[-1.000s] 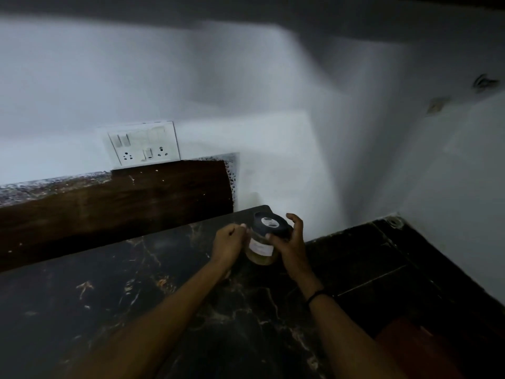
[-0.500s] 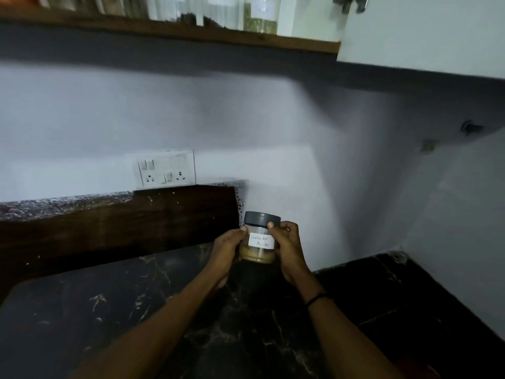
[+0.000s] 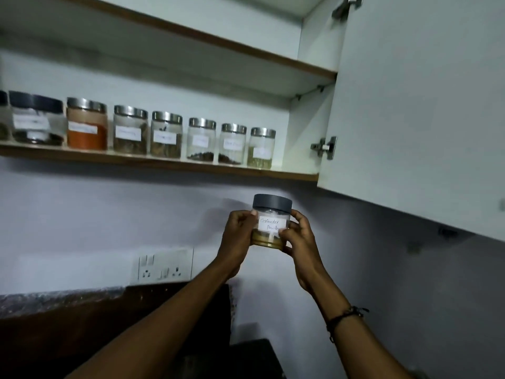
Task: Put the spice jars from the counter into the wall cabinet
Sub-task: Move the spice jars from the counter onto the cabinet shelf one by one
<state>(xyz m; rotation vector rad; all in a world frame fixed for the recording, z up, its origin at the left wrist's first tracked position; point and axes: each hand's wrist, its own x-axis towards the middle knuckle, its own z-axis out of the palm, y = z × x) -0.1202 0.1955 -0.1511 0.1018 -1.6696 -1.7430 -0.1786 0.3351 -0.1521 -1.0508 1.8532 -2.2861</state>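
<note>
Coriander jar [image 3: 270, 220] pinched upright between left hand [image 3: 240, 233] and right hand [image 3: 299, 236]; risks clipping shelf edge [image 3: 246, 170] at 12 o'clock, or toppling shelved jars [image 3: 261, 147].

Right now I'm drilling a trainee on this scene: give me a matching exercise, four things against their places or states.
1. coriander jar
2. orange jar
3. cabinet door
4. socket plate

A. swung open
B. on the wall under the shelf
C. held in both hands
D. on the shelf

Pairs: 1-C, 2-D, 3-A, 4-B
</note>
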